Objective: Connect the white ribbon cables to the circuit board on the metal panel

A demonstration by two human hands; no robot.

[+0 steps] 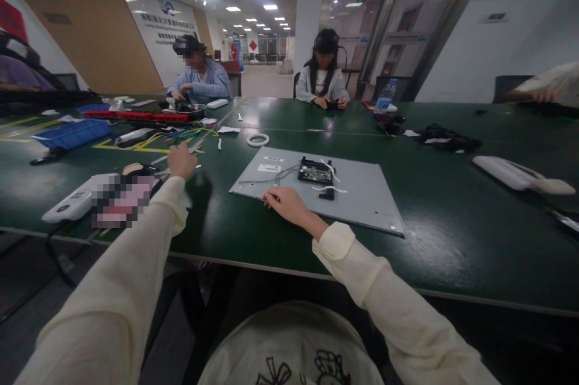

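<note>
A grey flat panel lies on the green table, with a small circuit board in a black frame, thin grey cables and white tape strips on it. My right hand is at the panel's front left edge, its fingers curled together; whatever they may hold is hidden. My left hand hovers over the table left of the panel. Its fingers are closed too, and I cannot make out anything in them. A roll of white tape lies behind the panel.
To the left are a blue tray, a white device and colored wires. On the right lie another white device and black cables; a bottle stands farther back. Two people sit across the table; others are at both sides.
</note>
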